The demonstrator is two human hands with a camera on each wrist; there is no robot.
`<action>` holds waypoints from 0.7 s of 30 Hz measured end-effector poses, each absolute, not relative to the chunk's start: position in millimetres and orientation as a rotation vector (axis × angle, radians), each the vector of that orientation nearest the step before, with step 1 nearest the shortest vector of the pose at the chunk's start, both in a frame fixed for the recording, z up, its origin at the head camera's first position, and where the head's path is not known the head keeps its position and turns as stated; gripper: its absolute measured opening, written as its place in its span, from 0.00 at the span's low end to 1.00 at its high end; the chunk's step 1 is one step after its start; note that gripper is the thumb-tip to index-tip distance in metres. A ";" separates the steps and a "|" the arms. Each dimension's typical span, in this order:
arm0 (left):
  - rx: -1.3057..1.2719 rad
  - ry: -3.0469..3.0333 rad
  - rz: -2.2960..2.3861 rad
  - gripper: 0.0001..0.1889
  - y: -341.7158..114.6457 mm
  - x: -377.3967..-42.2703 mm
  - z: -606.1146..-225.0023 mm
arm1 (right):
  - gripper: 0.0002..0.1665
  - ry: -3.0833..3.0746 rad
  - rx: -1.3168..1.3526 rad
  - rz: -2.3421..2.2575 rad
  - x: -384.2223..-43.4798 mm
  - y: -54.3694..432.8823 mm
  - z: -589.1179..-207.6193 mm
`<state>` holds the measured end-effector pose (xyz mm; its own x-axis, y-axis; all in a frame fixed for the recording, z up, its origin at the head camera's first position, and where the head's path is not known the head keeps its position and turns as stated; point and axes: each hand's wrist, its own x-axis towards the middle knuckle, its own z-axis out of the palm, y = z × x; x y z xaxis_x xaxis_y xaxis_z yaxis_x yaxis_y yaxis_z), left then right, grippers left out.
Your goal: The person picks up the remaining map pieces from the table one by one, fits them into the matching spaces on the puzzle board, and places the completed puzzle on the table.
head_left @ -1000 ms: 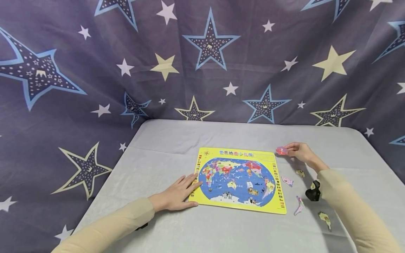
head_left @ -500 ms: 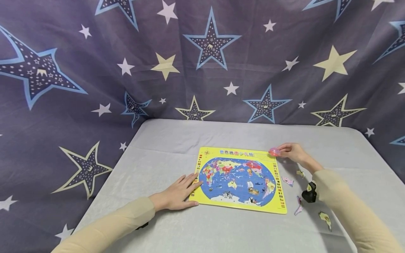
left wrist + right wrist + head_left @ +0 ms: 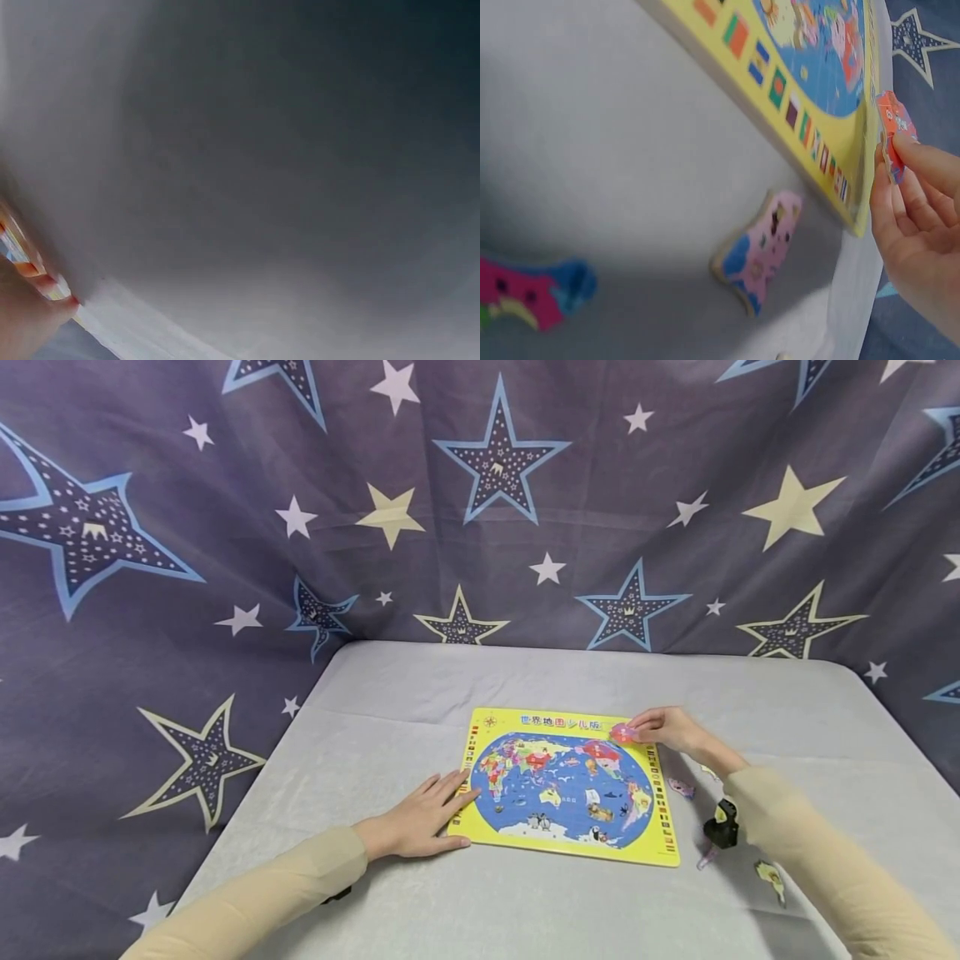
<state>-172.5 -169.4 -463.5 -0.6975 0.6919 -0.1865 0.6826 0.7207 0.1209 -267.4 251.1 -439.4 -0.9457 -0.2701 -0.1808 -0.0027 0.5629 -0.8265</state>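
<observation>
A yellow world-map puzzle board (image 3: 658, 853) with flags down its sides lies on the table. My left hand (image 3: 420, 822) rests at its left edge, fingers straight and the thumb at the lower corner. Only part of that hand (image 3: 26, 322) shows in the left wrist view's bottom corner. Over the board's upper right part, my right hand (image 3: 670, 729) pinches a red-pink puzzle piece (image 3: 622, 733) between thumb and fingers. The right wrist view shows the piece (image 3: 895, 127) tilted on edge, beyond the board's corner in this view.
Loose puzzle pieces lie right of the board: a pink-and-blue one (image 3: 682, 788), a yellowish one (image 3: 770, 881), and others partly behind the right arm. A magenta piece (image 3: 536, 296) shows in the right wrist view. A star-patterned curtain (image 3: 480, 552) hangs behind the grey-covered table (image 3: 405, 693).
My right hand has moved left with the red-pink piece, from beside the board's upper right corner to over the board. The left hand has stayed in place.
</observation>
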 end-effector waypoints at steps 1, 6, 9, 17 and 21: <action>1.095 2.706 0.066 0.40 -169.4 -172.4 -463.3 | 0.18 2.504 -0.231 -1.333 -267.0 249.2 -439.6; 1.096 2.700 0.072 0.40 -169.1 -171.9 -461.8 | 0.16 2.434 -0.260 -1.383 -264.9 241.9 -440.4; 1.094 2.698 0.076 0.39 -168.8 -171.9 -461.0 | 0.16 2.407 -0.256 -1.395 -264.2 237.9 -441.4; 1.101 2.699 0.059 0.40 -169.0 -172.4 -462.7 | 0.18 2.421 -0.258 -1.355 -263.7 230.6 -447.4; 1.103 2.703 0.054 0.40 -169.2 -172.8 -464.3 | 0.17 2.405 -0.271 -1.372 -263.2 226.3 -448.7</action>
<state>-172.8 -169.2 -464.3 -0.6935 0.6951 -0.1892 0.6869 0.7172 0.1169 -263.2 226.3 -448.7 -0.9177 -0.3364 -0.2112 0.0107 0.5106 -0.8598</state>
